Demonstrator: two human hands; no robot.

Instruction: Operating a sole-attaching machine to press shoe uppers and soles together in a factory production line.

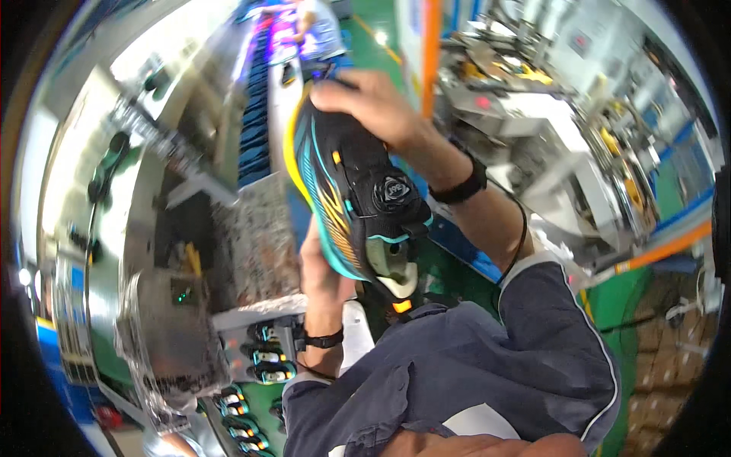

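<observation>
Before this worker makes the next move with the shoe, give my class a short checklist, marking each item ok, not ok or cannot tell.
1. Right hand on the shoe: ok, it grips the toe end.
2. Left hand fully around the heel end: cannot tell; it is at the sole side, with its fingers hidden behind the shoe.
3. Round dial in view: ok, it faces the camera.
4. Dial tightness: cannot tell.
5. Underside of the sole in view: not ok, it is turned away.
6. Dark cable apart from the shoe: ok, it runs along the right forearm.
</observation>
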